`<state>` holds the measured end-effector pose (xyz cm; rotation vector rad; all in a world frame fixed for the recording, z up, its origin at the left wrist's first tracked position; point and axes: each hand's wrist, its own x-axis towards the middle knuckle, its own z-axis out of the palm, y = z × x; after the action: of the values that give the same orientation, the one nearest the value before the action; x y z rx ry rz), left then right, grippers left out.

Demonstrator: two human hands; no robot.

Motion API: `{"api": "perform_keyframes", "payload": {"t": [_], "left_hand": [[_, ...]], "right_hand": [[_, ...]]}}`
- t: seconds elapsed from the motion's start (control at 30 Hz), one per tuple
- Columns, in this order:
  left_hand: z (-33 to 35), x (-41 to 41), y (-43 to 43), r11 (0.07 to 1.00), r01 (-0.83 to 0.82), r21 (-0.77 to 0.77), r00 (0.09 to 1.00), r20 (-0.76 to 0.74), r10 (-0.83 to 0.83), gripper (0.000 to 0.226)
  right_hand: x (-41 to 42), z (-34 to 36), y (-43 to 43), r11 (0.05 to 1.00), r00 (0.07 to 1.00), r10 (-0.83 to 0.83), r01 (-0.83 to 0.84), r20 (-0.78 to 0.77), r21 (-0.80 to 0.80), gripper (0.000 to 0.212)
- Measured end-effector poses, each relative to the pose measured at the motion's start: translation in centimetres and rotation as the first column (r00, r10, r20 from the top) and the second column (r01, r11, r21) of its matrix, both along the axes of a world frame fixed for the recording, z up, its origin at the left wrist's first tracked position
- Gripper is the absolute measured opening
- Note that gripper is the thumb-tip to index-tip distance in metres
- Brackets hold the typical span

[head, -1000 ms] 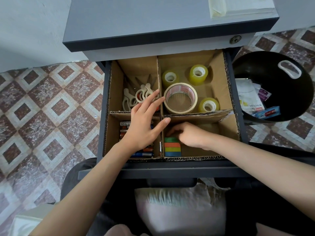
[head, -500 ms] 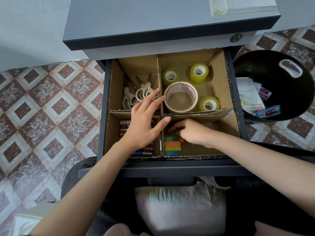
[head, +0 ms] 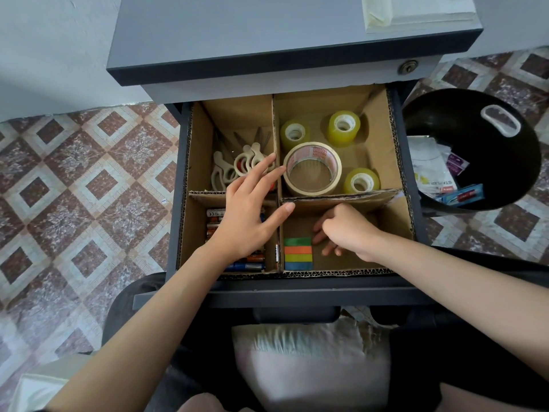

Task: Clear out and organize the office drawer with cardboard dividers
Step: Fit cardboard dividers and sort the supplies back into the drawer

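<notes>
The grey drawer (head: pixel 297 292) stands open, split into four compartments by cardboard dividers (head: pixel 341 199). My left hand (head: pixel 246 215) lies flat with straight fingers over the crossing of the dividers, above the batteries and pens (head: pixel 214 221). My right hand (head: pixel 344 230) is down in the front right compartment, fingers loosely curled, fingertips on the cardboard floor just right of a striped pad of coloured sticky notes (head: pixel 298 253). Nothing shows in that hand. Scissors (head: pixel 234 168) fill the back left compartment. A wide tape roll (head: pixel 312 168) and three small yellow rolls (head: pixel 344 126) sit back right.
A black bin (head: pixel 475 120) with paper scraps and packaging stands right of the drawer. The grey cabinet top (head: pixel 267 31) overhangs the drawer's back. Patterned floor tiles (head: pixel 89 188) lie to the left. A pale cushion (head: pixel 312 361) is below the drawer front.
My right hand has slid to the right off the sticky notes, so the whole pad shows. My left hand has stayed on the dividers.
</notes>
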<state>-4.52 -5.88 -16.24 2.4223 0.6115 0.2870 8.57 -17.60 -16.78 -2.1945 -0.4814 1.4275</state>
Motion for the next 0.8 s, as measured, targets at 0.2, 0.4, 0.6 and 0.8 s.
{"api": "perform_keyframes", "payload": {"t": [0.2,0.4,0.6,0.8], "left_hand": [[0.0,0.04,0.05,1.0,-0.001,0.011,1.0,-0.003,0.001,0.064],[-0.08,0.02,0.07,1.0,0.0,0.026,1.0,0.003,0.0,0.063],[-0.13,0.04,0.08,1.0,-0.003,0.016,1.0,-0.005,0.003,0.064],[-0.17,0.01,0.05,1.0,-0.005,0.012,1.0,0.001,0.005,0.065]], "right_hand": [[0.15,0.19,-0.33,0.995,0.991,0.104,-0.104,0.084,-0.003,0.028],[-0.12,0.0,-0.32,0.979,0.977,0.203,-0.202,0.068,-0.026,0.033],[-0.01,0.07,-0.3,0.98,0.978,0.199,-0.199,0.06,-0.002,0.034],[0.17,0.11,-0.62,0.985,0.985,0.165,-0.162,0.055,-0.064,0.028]]}}
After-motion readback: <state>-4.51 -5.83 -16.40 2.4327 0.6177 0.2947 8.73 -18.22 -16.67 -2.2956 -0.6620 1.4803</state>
